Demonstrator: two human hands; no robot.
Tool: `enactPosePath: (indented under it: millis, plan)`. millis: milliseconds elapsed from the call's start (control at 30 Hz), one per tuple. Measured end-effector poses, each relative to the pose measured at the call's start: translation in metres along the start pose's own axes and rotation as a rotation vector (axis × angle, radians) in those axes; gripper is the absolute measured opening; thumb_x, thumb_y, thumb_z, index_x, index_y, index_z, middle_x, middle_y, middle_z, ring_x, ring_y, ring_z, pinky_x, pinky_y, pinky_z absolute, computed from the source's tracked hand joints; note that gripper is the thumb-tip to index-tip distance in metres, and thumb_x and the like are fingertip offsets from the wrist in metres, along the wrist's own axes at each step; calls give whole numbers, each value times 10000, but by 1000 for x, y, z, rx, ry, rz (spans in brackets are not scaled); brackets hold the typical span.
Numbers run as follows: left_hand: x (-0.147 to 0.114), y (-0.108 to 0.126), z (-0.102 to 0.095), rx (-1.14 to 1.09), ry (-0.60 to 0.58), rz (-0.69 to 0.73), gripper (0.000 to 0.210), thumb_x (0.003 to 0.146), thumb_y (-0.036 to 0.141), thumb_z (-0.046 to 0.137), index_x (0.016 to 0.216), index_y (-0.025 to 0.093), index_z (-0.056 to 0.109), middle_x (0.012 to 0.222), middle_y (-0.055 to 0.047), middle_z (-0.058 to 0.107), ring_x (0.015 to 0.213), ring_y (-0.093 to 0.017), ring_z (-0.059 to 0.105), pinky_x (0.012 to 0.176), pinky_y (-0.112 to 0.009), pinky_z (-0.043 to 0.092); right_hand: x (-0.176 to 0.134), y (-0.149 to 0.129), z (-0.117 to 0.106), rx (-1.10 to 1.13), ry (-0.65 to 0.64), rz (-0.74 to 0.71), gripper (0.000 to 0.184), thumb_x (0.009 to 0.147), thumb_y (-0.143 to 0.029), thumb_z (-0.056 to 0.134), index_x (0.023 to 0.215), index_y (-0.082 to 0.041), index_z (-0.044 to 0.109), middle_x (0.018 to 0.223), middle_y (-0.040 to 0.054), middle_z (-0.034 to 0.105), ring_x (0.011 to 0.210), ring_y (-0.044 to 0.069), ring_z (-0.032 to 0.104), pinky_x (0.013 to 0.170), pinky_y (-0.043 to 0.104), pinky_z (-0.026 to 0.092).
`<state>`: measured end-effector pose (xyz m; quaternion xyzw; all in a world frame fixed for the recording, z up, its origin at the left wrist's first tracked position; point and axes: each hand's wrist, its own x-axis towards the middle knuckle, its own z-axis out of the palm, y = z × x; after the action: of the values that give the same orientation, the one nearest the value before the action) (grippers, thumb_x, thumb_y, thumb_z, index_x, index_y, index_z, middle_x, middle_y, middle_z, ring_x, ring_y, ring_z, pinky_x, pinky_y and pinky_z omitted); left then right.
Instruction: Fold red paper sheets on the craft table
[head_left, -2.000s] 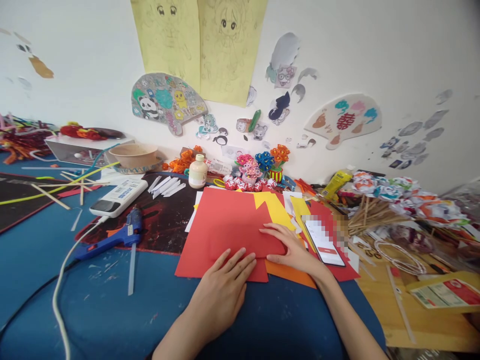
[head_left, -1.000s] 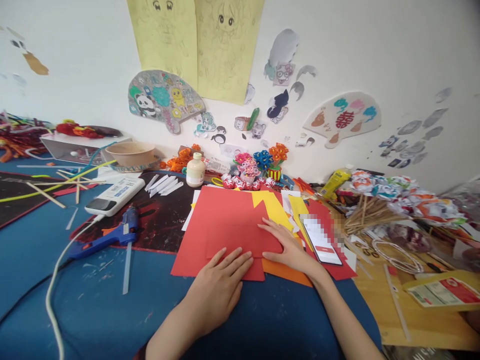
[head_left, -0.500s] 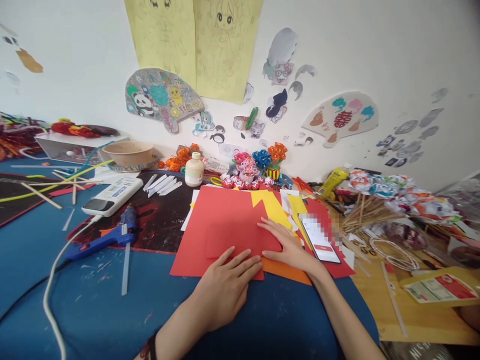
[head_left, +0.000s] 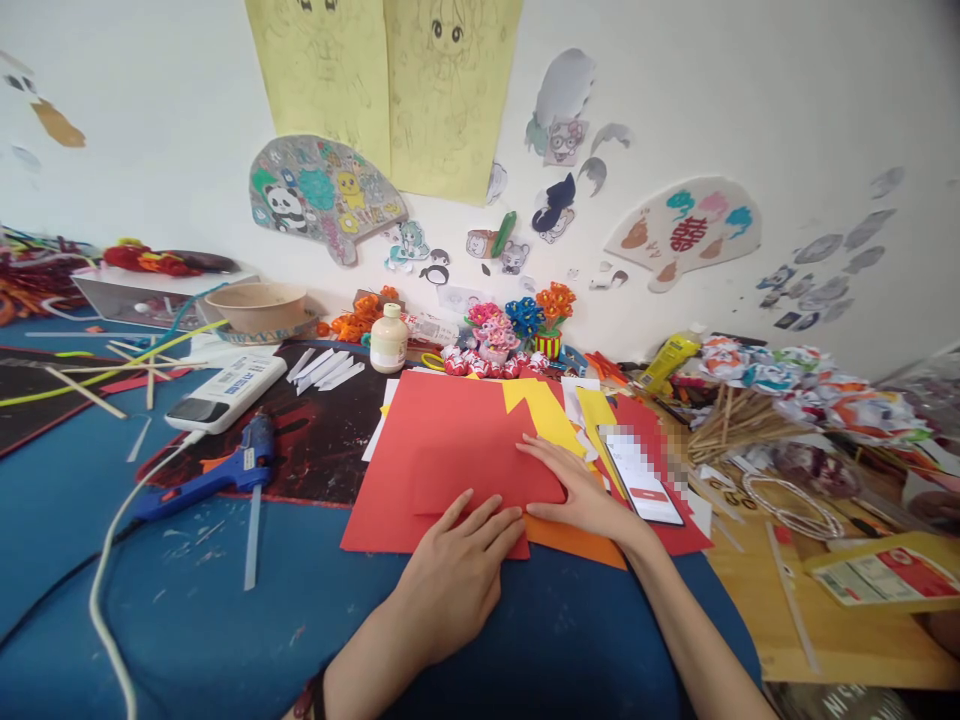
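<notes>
A piece of red paper, folded to a pointed edge on the right, lies on a larger red sheet. My left hand lies flat on the near edge of the folded piece, fingers extended together. On its right edge rests my right hand, thumb and fingers spread wide around the corner. The two hands almost meet at the left fingertips and right thumb. Orange paper and yellow paper stick out from under the red ones.
A phone lies right of the papers. Left are a blue glue gun, a white power strip with its cable, and paper strips. Behind stand a bottle and handmade flowers. Sticks lie right.
Both hands stay almost where they were on the folded red paper. The view has shifted very slightly.
</notes>
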<state>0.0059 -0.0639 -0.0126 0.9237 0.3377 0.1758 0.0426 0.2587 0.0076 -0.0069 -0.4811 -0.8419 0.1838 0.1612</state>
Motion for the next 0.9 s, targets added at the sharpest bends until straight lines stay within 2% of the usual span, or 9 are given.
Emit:
enactPosePath:
  millis: [300,567,900]
  plan:
    - [0,-2,-2,-34,-33,-1,513,962,233,336,1472,277,292,1489,37,404,1374,-204,350,1167,-426,191,-7,-2,-12,203,-60,30,730,820,-570,612,1456,-391,301,1546,-7,286,1437,255,194,1158,475,225]
    - [0,-2,-1,-38,-46,2,528,961,228,346,1479,288,267,1506,50,375,1381,-199,337,1169,-429,189,-17,9,-18,367,-72,65,696,860,-521,589,1467,-364,289,1548,-1,282,1430,243,223,1160,443,243]
    - [4,1,1,-25,-73,-20,527,954,239,340,1476,264,272,1540,28,306,1413,-220,273,1162,-461,185,-16,10,-11,316,-16,51,528,914,-504,508,1414,-382,388,1527,-20,327,1430,235,222,1167,446,222]
